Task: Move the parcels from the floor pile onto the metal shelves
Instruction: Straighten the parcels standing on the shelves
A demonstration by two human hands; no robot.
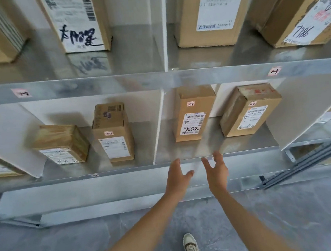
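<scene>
A grey, marbled concrete floor (pixel 71 249) fills the lower view. One pale sneaker (pixel 191 245) stands on it. White divider panels (pixel 158 124) stand upright behind.

1 view is given, taken from a head-worn wide-angle camera. It is aimed forward and steeply down at the metal shelves (pixel 114 83), which are seen from close range, straight lines being bowed toward the edges. The grey floor (pixel 71 249) is seen directly below.
</scene>
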